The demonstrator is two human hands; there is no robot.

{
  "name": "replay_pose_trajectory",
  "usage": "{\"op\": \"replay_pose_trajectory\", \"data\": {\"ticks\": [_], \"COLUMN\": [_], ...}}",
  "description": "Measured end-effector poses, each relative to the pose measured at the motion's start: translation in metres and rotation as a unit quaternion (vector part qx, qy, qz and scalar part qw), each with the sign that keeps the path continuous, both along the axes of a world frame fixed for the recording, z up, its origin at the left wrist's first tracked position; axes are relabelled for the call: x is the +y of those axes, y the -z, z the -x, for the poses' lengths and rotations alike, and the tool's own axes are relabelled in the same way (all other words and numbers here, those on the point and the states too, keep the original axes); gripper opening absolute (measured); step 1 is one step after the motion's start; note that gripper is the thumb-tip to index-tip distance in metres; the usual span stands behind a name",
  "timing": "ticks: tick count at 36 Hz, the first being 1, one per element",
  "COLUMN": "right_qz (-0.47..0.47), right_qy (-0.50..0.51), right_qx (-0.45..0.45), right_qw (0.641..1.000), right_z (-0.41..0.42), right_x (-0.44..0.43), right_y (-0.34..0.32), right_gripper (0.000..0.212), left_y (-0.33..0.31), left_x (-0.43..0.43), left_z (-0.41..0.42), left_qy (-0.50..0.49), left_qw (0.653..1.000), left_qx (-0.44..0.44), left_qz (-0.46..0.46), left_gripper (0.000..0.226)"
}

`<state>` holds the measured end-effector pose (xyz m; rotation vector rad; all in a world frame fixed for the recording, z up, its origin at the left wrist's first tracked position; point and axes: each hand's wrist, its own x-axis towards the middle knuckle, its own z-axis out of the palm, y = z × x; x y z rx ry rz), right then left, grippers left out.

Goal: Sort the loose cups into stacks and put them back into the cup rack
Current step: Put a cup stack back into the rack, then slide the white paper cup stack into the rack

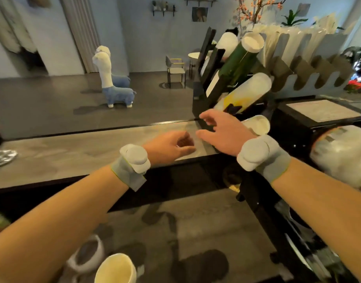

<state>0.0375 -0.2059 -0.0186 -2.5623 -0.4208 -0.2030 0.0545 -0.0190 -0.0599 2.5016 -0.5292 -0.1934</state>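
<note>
The black cup rack (202,103) stands on the upper counter at centre right. A dark green cup stack (238,62), a white and yellow stack (247,92) and a white stack (259,124) lie tilted in it. My right hand (218,131) hovers just left of the lowest stack, fingers spread and holding nothing. My left hand (171,147) is over the upper counter beside it, fingers loosely curled and empty. On the lower counter near me stand a cream cup (116,269) and a white cup (87,254) with a dark inside.
The grey upper counter (73,152) runs left, with a silver dish (2,158) at its far left. A black box (318,117) and a bagged cup bundle (343,156) sit right of the rack. A white picket holder (306,58) stands behind.
</note>
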Motion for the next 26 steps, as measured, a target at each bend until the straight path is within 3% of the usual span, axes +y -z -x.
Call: {"op": "replay_pose_trajectory", "data": {"ticks": [6, 10, 17, 20, 23, 26], "right_qz": [-0.033, 0.002, 0.021, -0.013, -0.08, -0.122], "right_qy": [-0.019, -0.045, -0.079, -0.101, -0.139, -0.13], "right_qx": [0.154, 0.232, 0.348, 0.376, 0.398, 0.399], "right_qw": [0.987, 0.972, 0.934, 0.921, 0.903, 0.899], "right_z": [0.046, 0.085, 0.152, 0.169, 0.184, 0.192], "right_x": [0.041, 0.067, 0.126, 0.14, 0.15, 0.159], "right_y": [0.09, 0.147, 0.227, 0.244, 0.255, 0.282], "right_gripper": [0.052, 0.059, 0.078, 0.08, 0.065, 0.077], "left_y": [0.056, 0.093, 0.149, 0.171, 0.189, 0.204], "left_x": [0.064, 0.098, 0.138, 0.145, 0.151, 0.158], "left_z": [0.054, 0.09, 0.156, 0.172, 0.185, 0.195], "left_qy": [-0.004, -0.011, -0.028, -0.03, -0.013, 0.002], "left_qw": [0.995, 0.991, 0.965, 0.954, 0.95, 0.953], "left_qx": [0.093, 0.109, 0.218, 0.256, 0.256, 0.242], "left_qz": [-0.036, -0.073, -0.141, -0.152, -0.178, -0.18], "left_gripper": [0.026, 0.043, 0.078, 0.089, 0.101, 0.11]}}
